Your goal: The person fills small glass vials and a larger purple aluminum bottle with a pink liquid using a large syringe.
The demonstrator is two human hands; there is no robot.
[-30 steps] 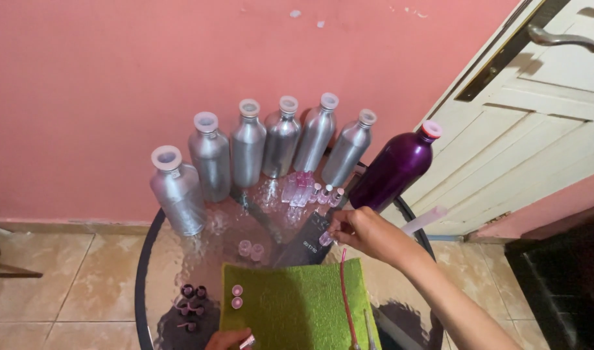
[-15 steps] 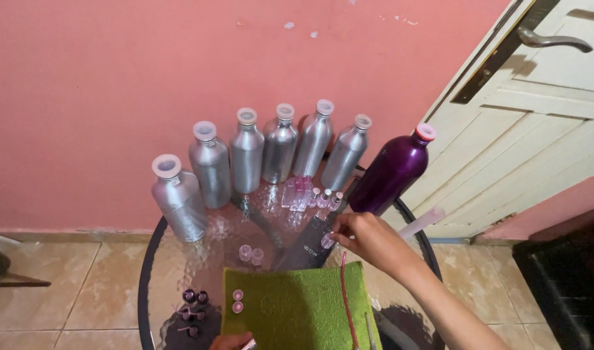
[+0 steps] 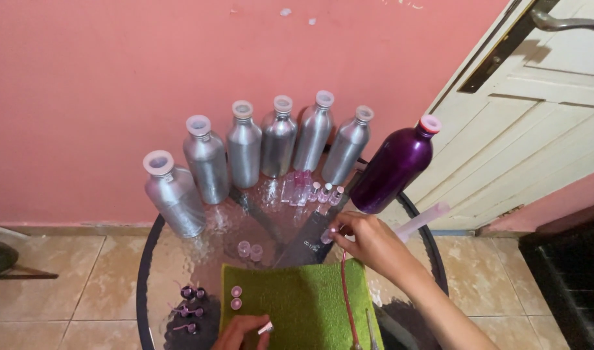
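A small clear vial (image 3: 327, 236) with a pale pink cap lies just right of the frame's centre, tilted, over the glass table (image 3: 180, 259) at the upper edge of the green towel (image 3: 297, 304). The right hand (image 3: 368, 243) pinches it between fingertips at the hand's left end, so the vial juts out toward the left of the knuckles; the same hand also grips a translucent syringe (image 3: 423, 220) that sticks out to the upper right. At the bottom centre of the frame, the left hand (image 3: 242, 332) rests on the towel's lower edge, fingers closed around a small silvery piece (image 3: 266, 328), well apart from the vial. Above the vial stands a cluster of small vials (image 3: 307, 191), and behind them a row of silver bottles (image 3: 245, 152) and one purple bottle (image 3: 394, 168) against the pink wall (image 3: 115, 65).
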